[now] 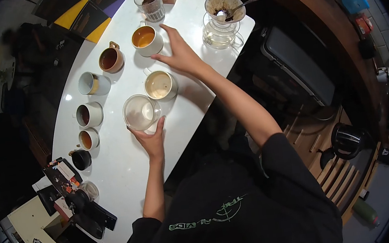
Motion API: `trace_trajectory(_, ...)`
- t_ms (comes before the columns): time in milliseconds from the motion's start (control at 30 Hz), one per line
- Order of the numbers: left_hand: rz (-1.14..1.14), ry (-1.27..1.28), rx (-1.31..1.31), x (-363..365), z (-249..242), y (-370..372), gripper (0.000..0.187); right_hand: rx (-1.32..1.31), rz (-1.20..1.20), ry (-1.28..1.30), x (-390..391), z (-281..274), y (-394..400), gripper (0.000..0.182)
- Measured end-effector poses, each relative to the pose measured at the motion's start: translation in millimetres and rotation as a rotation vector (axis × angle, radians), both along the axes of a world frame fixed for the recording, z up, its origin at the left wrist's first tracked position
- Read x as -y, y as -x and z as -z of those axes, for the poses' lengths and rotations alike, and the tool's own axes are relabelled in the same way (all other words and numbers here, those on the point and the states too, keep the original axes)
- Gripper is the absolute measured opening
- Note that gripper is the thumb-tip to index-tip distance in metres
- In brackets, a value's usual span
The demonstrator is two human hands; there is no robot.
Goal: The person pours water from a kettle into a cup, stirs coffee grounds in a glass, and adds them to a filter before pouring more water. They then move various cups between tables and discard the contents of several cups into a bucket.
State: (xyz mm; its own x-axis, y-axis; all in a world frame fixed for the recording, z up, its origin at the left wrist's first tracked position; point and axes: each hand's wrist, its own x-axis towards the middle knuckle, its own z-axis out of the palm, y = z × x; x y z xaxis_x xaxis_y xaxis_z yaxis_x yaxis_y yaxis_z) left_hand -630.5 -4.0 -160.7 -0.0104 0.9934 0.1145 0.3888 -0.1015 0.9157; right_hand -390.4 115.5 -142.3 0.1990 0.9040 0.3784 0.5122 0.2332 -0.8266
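Note:
My left hand (150, 142) is wrapped round the near side of a clear glass (139, 113), thumb on one side and fingers on the other. My right hand (181, 55) has its thumb and forefinger spread wide beside a white mug (158, 44) of amber liquid, fingertips right at its side. Between the two hands stands a cream mug (160, 86) with a little pale residue at the bottom; the glass overlaps its edge in this view.
Several mugs line the table's far edge, including a brown mug (111, 60) and a pale mug (94, 83). A glass of grounds (150, 9) holds a spoon. A dripper (224, 6) sits on a glass server (219, 34). A dark device (90, 215) occupies the left end.

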Motion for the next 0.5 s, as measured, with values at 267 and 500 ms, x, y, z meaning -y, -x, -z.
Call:
trace_trajectory(267, 0.008, 0.012, 0.075, 28, -4, 15, 0.107, -0.004, -0.072, 0.016, -40, 6, 9, 0.091)
trace_trajectory(500, 0.000, -0.115, 0.059, 58, -10, 42, 0.104, 0.031, 0.029, 0.031, -21, 4, 1, 0.082)
